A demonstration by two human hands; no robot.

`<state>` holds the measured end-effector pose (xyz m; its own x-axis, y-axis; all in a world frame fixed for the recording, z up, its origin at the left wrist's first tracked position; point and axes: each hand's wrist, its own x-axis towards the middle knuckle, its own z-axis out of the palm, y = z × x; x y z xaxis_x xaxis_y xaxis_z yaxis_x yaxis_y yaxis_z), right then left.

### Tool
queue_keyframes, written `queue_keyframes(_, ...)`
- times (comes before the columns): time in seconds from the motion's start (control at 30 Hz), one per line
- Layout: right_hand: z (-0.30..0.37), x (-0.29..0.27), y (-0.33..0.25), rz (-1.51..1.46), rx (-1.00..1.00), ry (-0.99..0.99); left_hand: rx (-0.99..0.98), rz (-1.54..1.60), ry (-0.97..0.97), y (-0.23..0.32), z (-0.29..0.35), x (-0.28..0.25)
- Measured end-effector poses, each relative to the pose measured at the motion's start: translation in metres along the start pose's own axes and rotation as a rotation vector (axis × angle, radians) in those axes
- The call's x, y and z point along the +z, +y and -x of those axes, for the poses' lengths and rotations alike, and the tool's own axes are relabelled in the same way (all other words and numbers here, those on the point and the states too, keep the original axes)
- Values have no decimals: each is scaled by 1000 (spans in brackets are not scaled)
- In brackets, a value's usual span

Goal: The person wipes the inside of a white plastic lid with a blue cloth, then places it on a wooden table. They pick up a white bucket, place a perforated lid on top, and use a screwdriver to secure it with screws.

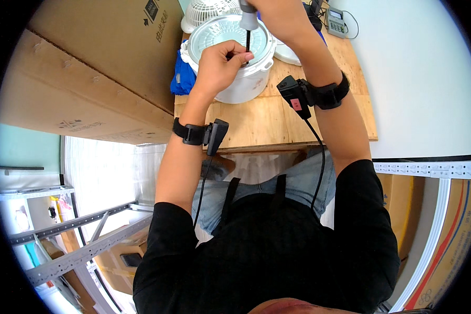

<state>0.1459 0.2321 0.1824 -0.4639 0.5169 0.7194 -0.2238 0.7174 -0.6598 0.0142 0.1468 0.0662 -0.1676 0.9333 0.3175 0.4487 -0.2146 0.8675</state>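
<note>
A screwdriver (249, 22) with a grey handle and dark shaft stands nearly upright over the near rim of a round white tub (244, 88). My right hand (278, 17) is closed around the top of its handle, partly cut off by the upper edge of the view. Beside the lower end of the shaft, my left hand (219, 65) is closed in a pinch at the tub's rim. Whatever lies between those fingertips is hidden. Ribbed, pale, see-through plastic shows inside the tub's round opening. White lugs stick out from the tub's sides.
The tub stands on a wooden table (246, 125). Behind it is a white slotted basket (206, 11); a blue cloth-like item (182, 77) lies left, a white round lid-like piece (288, 54) right. A grey keypad device (336, 22) sits far right. A large cardboard box (104, 63) borders the left.
</note>
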Motion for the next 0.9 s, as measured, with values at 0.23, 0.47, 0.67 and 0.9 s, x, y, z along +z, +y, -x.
queue_keyframes(0.23, 1, 6, 1, -151, 71, -43, -23, 43, 0, 7, 1, -1)
queue_keyframes(0.47, 6, 8, -4, 378, -51, 99, -101, -176, 19, 14, -1, 1)
queue_keyframes(0.67, 3, 1, 9, -408, 258, -64, -38, 4, -11, 3, -3, 0)
queue_keyframes(0.9, 3, 1, -5, -16, 254, -53, 11, 88, -11, 9, 3, 0)
